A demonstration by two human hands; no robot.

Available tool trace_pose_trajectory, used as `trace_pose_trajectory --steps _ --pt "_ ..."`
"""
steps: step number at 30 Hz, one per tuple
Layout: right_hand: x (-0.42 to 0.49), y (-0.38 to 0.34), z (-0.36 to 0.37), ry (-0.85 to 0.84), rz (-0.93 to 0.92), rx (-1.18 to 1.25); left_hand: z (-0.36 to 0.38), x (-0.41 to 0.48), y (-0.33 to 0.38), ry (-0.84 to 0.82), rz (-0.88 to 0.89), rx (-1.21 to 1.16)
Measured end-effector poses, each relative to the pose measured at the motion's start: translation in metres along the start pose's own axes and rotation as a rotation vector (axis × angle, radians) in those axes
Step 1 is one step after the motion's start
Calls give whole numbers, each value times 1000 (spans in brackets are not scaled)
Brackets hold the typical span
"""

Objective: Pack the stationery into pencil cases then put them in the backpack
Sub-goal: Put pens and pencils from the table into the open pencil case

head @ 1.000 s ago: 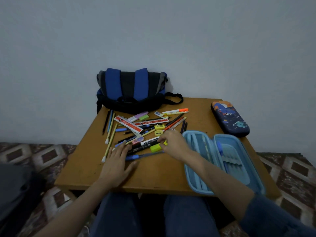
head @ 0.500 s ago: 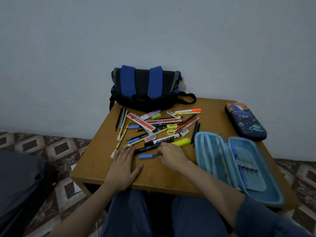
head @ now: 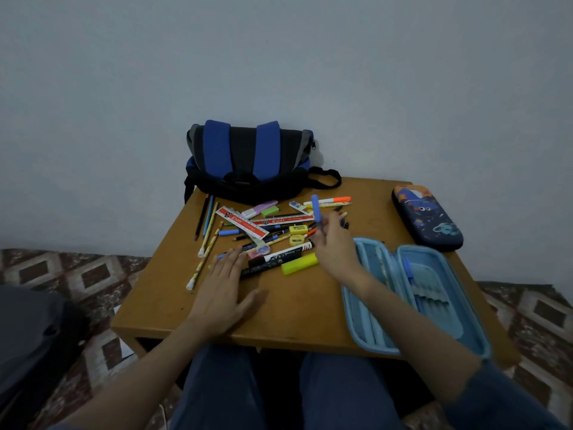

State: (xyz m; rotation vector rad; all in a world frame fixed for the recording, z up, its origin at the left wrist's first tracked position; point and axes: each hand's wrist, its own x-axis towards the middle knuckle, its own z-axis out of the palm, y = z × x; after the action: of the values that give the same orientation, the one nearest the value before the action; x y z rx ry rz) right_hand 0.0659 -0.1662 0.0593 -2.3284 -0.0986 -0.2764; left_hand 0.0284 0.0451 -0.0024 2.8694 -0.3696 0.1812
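Observation:
My right hand [head: 336, 251] pinches a blue-capped pen [head: 317, 212] and holds it upright above the pile of stationery [head: 266, 231] in the middle of the wooden table [head: 297, 308]. My left hand [head: 221, 290] rests flat on the table, fingertips at the pile's near-left edge. A yellow highlighter [head: 300, 264] and a black marker [head: 276, 259] lie at the front of the pile. An open light-blue pencil case [head: 434, 293] lies at the right, with a blue pen inside. A shut dark-blue pencil case [head: 426, 217] lies at the far right. The blue and black backpack [head: 248, 159] stands at the back against the wall.
Red rulers [head: 242, 221], pencils [head: 206, 218] and yellow sharpeners [head: 297, 234] are scattered in the pile. The table's near edge runs just above my knees. A patterned carpet [head: 77, 274] covers the floor, and a dark object [head: 28, 336] sits at the lower left.
My right hand has picked the blue-capped pen up off the table front and lifted it upright over the pile. My left hand stays flat in place.

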Motion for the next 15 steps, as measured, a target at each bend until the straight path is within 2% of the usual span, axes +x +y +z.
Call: trace_pose_trajectory --steps 2,7,15 --pt "4 8 -18 70 21 57 -2 10 21 30 58 -12" --pt "8 48 -62 176 145 -1 12 27 85 15 177 -74" --pt "-13 104 -133 153 336 6 35 52 168 -128 398 -197"
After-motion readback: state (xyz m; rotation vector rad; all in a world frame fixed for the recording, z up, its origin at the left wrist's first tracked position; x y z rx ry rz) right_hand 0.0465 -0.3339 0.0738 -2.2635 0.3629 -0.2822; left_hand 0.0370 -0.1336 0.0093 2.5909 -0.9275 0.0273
